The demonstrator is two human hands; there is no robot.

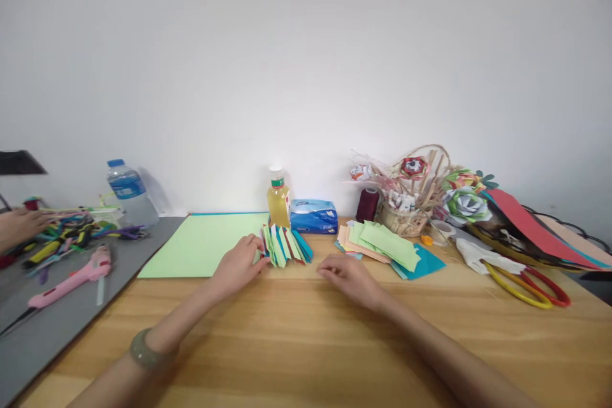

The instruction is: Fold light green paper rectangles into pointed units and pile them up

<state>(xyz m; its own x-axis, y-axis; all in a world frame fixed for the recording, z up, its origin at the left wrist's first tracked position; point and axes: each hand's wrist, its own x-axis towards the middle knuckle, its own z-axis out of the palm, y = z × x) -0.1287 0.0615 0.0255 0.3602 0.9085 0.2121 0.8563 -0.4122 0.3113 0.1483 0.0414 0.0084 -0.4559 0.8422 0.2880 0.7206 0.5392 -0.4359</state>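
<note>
A plain white wall [306,64] rises behind a wooden table [296,344] with light brown grain, and a flat gray mat [62,331] covers its left side. Near the middle stands a row of folded paper pieces in light green, blue, white and dark red [285,246], their edges fanned upward. The left hand [241,260], with a greenish bangle [147,349] on its forearm, is at the left end of this row; its thumb and forefinger are parted, but whether they pinch any paper I cannot tell. The right hand [351,279] rests on the right, apart from the row, its fingers loosely curled together; whether the thumb meets them is unclear.

A large light green paper sheet [196,245] lies to the left. Beyond the row are a clear bottle of yellow liquid with a white cap [278,203] and a blue tissue box [313,218]. Farther right lie loose green, peach and blue paper pieces [389,245], then scissors with yellow and red handles [519,284]. At the far left, another person's hand [21,228] is over a cluttered heap of colourful craft items, beyond a pink glue gun [71,279].
</note>
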